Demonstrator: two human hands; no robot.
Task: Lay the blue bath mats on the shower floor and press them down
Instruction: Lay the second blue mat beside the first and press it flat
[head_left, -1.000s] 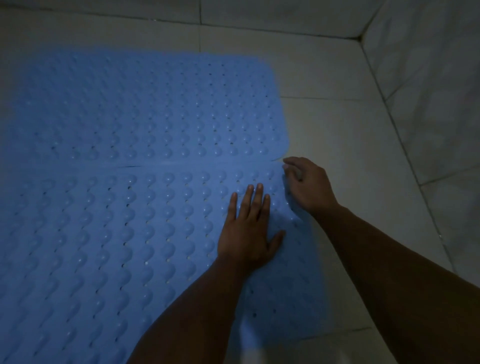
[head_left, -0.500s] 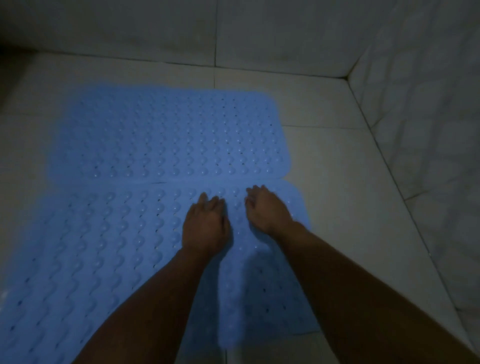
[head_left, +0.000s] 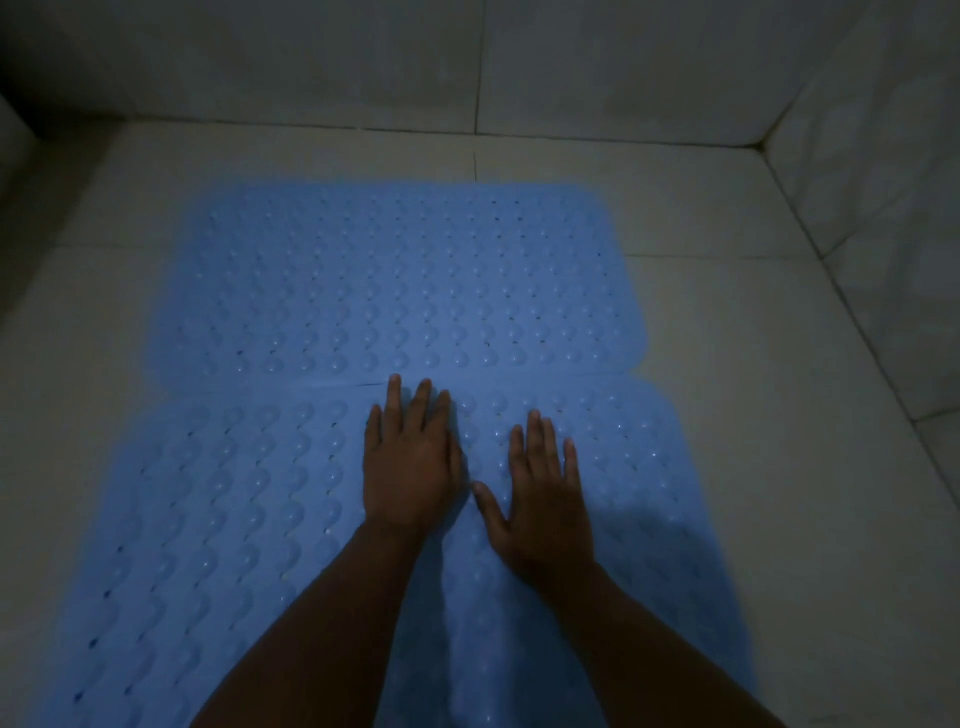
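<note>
Floor (head_left: 727, 322) of pale tiles carries two blue mats, with tiled walls (head_left: 623, 67) rising at its far edge and along its right edge. Near mat (head_left: 208, 519) is the larger in view; its long axis runs left to right across the floor, its right end rounded and close to the floor's right edge, its left and near parts running out of view. Far mat (head_left: 395, 280) lies the same way, long axis left to right, parallel to the far wall, well short of the floor's far edge. Its near long edge meets the far long edge of the near mat along a thin seam; whether they overlap cannot be told. Both are covered in rows of rounded bumps and small holes, and both lie flat.

Left hand (head_left: 410, 462) rests palm down on the near mat, fingers straight and close together, fingertips at the seam. Right hand (head_left: 545, 493) lies flat just beside it, fingers straight and slightly spread, thumb pointing toward the left hand.
</note>
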